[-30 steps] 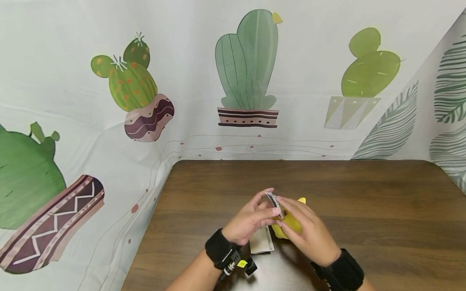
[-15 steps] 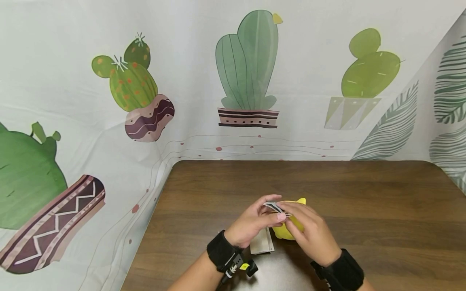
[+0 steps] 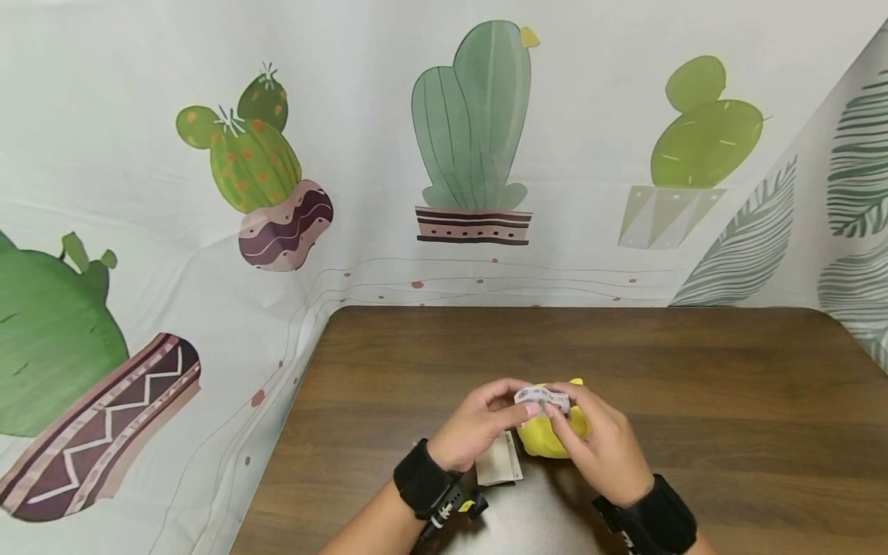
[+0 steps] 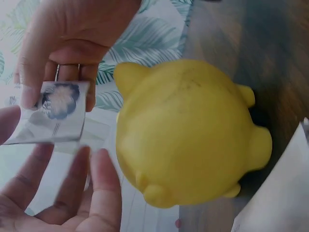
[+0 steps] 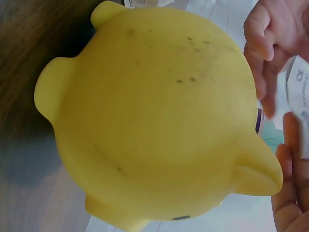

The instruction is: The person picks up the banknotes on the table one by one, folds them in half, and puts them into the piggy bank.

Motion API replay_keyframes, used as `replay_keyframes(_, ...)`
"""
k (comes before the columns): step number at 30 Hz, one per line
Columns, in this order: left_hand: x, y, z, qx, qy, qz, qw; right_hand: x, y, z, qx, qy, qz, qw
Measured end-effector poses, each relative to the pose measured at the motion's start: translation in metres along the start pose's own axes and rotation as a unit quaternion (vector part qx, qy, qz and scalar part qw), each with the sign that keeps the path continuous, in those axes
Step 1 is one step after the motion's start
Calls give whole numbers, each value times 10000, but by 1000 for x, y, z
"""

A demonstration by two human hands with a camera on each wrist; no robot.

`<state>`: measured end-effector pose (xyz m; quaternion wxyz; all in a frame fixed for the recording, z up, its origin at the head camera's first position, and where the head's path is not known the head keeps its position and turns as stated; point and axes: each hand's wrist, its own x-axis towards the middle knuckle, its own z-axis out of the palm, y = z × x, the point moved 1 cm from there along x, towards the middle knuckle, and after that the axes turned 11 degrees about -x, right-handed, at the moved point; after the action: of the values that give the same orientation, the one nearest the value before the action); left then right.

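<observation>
Both hands hold a small folded banknote (image 3: pixel 543 398) in front of my body, above the yellow piggy bank (image 3: pixel 544 441). My left hand (image 3: pixel 482 424) pinches the banknote's left end, thumb on the near side. At the other end my right hand (image 3: pixel 602 435) pinches it between thumb and fingers. A flower print shows on the banknote (image 4: pixel 60 104) in the left wrist view, where the left fingers (image 4: pixel 72 188) spread below it. The piggy bank (image 5: pixel 159 111) fills most of the right wrist view, dark specks on its side; the hands partly cover it in the head view.
A cream folded paper item (image 3: pixel 496 462) lies on the brown table (image 3: pixel 728 385), left of the piggy bank and partly behind the left wrist. A black strap with a small camera sits on each wrist. Behind the table hangs a white cactus-print cloth (image 3: pixel 583 116).
The banknote has turned from a steep tilt to lying nearly level across both hands, its printed face now toward the head camera. Both hands shifted slightly; the piggy bank stayed put.
</observation>
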<state>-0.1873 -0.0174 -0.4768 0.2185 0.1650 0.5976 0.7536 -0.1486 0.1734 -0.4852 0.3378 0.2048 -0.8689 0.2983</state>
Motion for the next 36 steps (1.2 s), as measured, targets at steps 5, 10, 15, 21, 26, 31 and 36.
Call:
replay_keyframes(5,0,-1,1,329,202,191,9991,0,0,0,-31,-163,44,9999)
replay_keyframes(10,1,-1,2,462,312,290,9980,0,-1,1,55,-305,-24,9995)
replay_keyframes(15,0,0,2,458,326,384,9977,0,-1,2,139,-385,-60,9991)
replay_keyframes(21,2,0,0,363,484,470,9971,0,0,4,101,-416,-52,9991)
replay_keyframes(26,2,1,0,-47,749,488,9960,0,3,4,-16,-371,112,9992)
replay_keyframes(31,2,2,1,-241,860,424,9951,0,3,3,-59,-294,352,9989)
replay_keyframes(36,3,0,0,-211,793,385,9959,1,2,1,21,-92,325,9994)
